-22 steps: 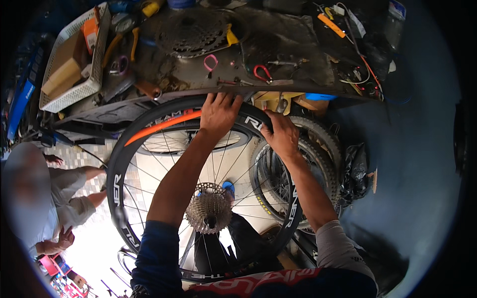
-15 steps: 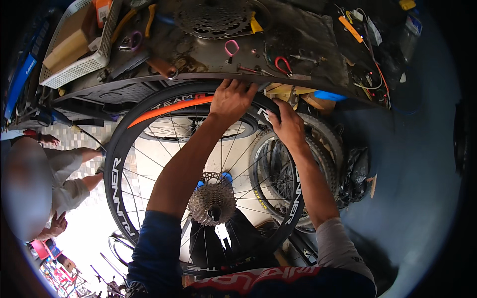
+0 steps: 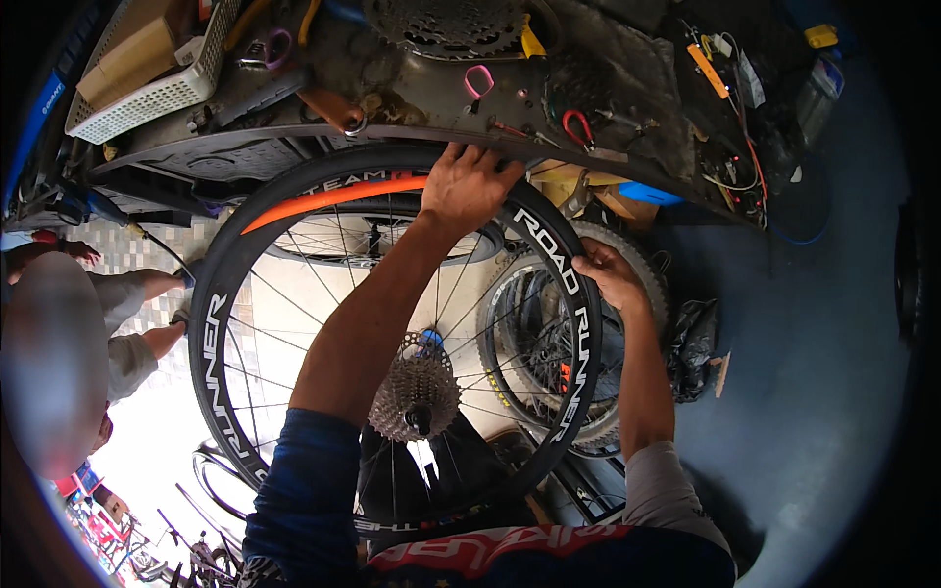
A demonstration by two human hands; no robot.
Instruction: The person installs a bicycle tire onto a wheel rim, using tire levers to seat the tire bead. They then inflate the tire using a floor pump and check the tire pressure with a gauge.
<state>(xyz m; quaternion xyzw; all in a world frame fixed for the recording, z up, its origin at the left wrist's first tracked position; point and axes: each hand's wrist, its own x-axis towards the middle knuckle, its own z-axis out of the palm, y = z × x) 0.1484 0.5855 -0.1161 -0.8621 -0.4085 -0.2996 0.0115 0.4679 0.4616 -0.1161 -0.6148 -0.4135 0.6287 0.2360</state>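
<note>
A bicycle wheel (image 3: 212,368) with a black tire, deep black rim and white lettering stands upright before me. An orange band (image 3: 323,202) curves along its upper left rim. At the hub sit a silver cassette (image 3: 414,400) and, behind it, a brake disc (image 3: 431,355). My left hand (image 3: 470,186) is closed over the top of the tire, its fingertips hidden beyond it, close to the bench edge. Lower on the right side, my right hand (image 3: 612,272) grips the tire, thumb on the near side; its other fingers are partly hidden.
A dark workbench (image 3: 431,113) crosses the far side, with a white basket (image 3: 147,116), a large chainring or cassette (image 3: 451,27), and red-handled pliers (image 3: 576,127). More wheels (image 3: 627,257) lean beyond my right hand. Another person (image 3: 132,363) is at the left.
My right hand has slid from the upper right of the tire down and outward along its right side. My left hand stays on top. The view has shifted slightly.
</note>
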